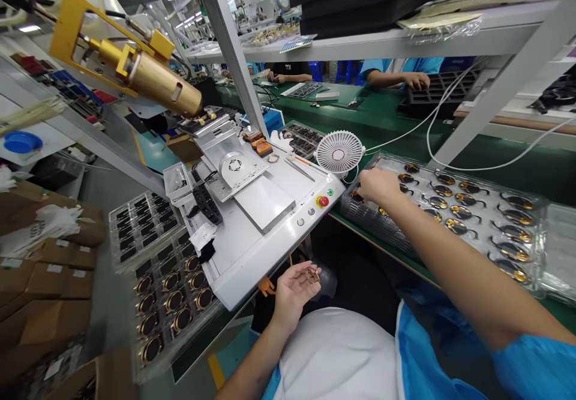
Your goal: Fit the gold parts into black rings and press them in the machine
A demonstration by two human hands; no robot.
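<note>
My left hand (294,292) is palm up in front of my body, its fingers curled around a small gold ring-shaped part (312,276). At the left end of a clear tray (488,205), my right hand (377,185) reaches down with bent fingers; its fingertips and anything in them are hidden. Round dark and gold parts with thin tails (459,226) lie in rows in that tray. Between my hands stands a white machine (252,268) with a flat metal plate (265,199), a round metal fixture (234,164) and a red button (323,201).
A gold cylindrical machine head (166,85) hangs at the upper left. Beside my right hand stands a white fan (339,152), its cable running right. Trays of gold-rimmed round parts (173,301) lie at left. Tweezers (300,169) rest on the machine. Other people's hands (416,80) work across the green bench.
</note>
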